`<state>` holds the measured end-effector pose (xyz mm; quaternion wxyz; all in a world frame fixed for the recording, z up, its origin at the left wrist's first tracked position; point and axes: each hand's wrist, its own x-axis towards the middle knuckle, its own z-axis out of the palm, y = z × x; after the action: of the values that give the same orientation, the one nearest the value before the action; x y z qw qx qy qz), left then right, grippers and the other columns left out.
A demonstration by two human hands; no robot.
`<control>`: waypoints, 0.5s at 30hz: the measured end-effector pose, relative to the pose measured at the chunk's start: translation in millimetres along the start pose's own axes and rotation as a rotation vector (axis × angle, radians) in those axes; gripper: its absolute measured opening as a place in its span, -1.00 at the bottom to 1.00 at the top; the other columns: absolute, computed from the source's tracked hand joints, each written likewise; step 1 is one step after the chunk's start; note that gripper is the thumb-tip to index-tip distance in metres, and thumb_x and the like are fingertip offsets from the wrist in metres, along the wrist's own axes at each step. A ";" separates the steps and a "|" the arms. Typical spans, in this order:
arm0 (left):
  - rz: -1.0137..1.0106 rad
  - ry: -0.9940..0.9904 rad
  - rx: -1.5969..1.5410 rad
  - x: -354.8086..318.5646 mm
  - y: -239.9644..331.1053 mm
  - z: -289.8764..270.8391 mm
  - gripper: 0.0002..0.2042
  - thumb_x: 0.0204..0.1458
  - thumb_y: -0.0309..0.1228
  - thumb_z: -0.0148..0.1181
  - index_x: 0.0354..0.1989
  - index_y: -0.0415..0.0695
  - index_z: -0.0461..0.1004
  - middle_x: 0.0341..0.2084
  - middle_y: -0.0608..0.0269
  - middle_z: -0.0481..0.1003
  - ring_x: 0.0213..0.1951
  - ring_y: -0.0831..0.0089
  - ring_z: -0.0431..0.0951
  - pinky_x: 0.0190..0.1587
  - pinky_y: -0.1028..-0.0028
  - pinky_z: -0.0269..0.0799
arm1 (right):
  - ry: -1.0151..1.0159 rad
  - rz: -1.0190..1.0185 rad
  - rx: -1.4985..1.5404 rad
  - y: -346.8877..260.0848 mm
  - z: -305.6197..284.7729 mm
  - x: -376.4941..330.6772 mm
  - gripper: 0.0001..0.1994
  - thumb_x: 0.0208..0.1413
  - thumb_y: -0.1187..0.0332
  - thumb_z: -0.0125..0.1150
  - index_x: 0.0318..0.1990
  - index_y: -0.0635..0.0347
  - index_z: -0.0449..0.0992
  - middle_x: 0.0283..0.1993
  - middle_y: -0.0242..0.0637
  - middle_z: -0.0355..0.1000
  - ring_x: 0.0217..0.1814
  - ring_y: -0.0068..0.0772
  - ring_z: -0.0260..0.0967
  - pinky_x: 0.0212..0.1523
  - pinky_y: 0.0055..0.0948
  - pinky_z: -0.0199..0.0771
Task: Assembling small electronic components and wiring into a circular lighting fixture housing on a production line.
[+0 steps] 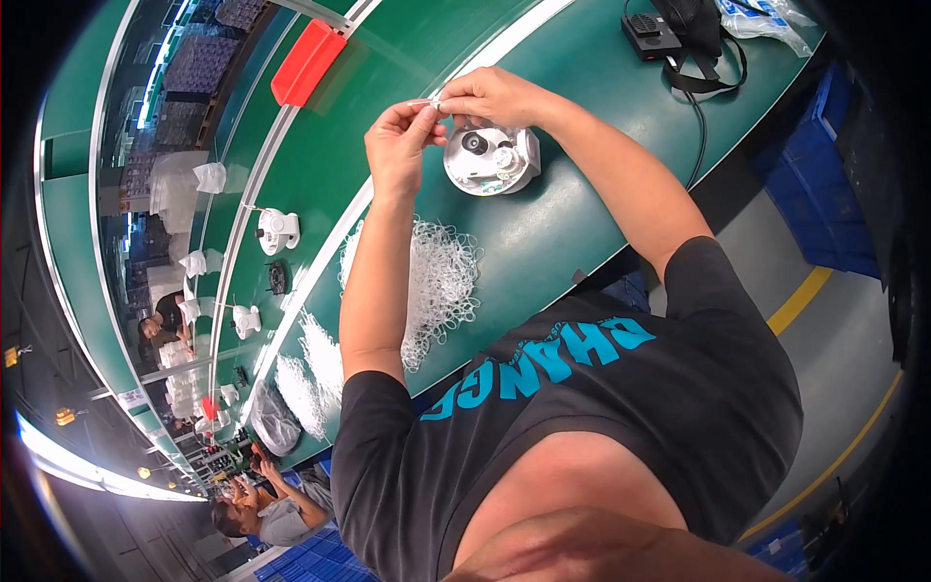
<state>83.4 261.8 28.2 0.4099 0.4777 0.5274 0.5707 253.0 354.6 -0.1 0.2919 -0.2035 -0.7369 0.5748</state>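
Observation:
My left hand [398,150] and my right hand [497,97] meet above the green bench, fingertips pinched together. Between them is a small, thin white piece [433,103]; its exact kind is too small to make out. Just below my right hand sits a round white camera housing [529,175], its inside facing up. A black lens [474,144] and clear and white parts show in it. A heap of white, looped rings or ties [444,281] lies beside my left forearm, which hides part of it.
A red bin [308,63] stands beyond the bench's rail. White camera units [278,231] sit along the green line at left. A black device [651,37] with straps and a cable lies far right, near blue crates [819,184]. Co-workers [276,509] are at lower left.

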 end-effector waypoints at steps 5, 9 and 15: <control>-0.049 -0.003 0.144 -0.6 2.2 1.2 -0.87 0.06 -0.55 0.26 -0.26 -0.34 0.51 -0.44 0.18 0.56 -0.50 0.53 0.53 -0.47 0.57 0.51 | 0.004 -0.039 -0.014 2.5 -1.1 -0.2 -0.77 0.18 0.25 0.14 -0.28 0.23 0.60 -0.50 -0.40 0.49 -0.52 -0.64 0.35 -0.45 -0.55 0.39; -0.109 -0.007 0.189 3.0 -0.4 -7.7 -0.86 0.03 -0.51 0.30 -0.28 -0.32 0.53 -0.49 0.24 0.55 -0.55 0.61 0.47 -0.57 0.63 0.35 | -0.043 -0.030 -0.021 4.7 1.4 -0.2 -0.77 0.19 0.30 0.15 -0.16 0.27 0.58 -0.45 -0.39 0.50 -0.46 -0.64 0.36 -0.38 -0.60 0.41; -0.226 -0.025 0.257 -3.3 -1.5 -3.3 -0.86 0.05 -0.46 0.31 -0.30 -0.29 0.55 -0.52 0.30 0.53 -0.60 0.68 0.38 -0.61 0.68 0.18 | -0.031 -0.073 0.110 11.5 6.4 -1.1 -0.74 0.17 0.41 0.14 -0.02 0.35 0.51 -0.35 -0.33 0.52 -0.44 -0.63 0.38 -0.33 -0.59 0.44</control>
<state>80.8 258.0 26.4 0.4136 0.4710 0.6412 0.4427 249.1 352.2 -12.4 0.3119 -0.1512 -0.7154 0.6067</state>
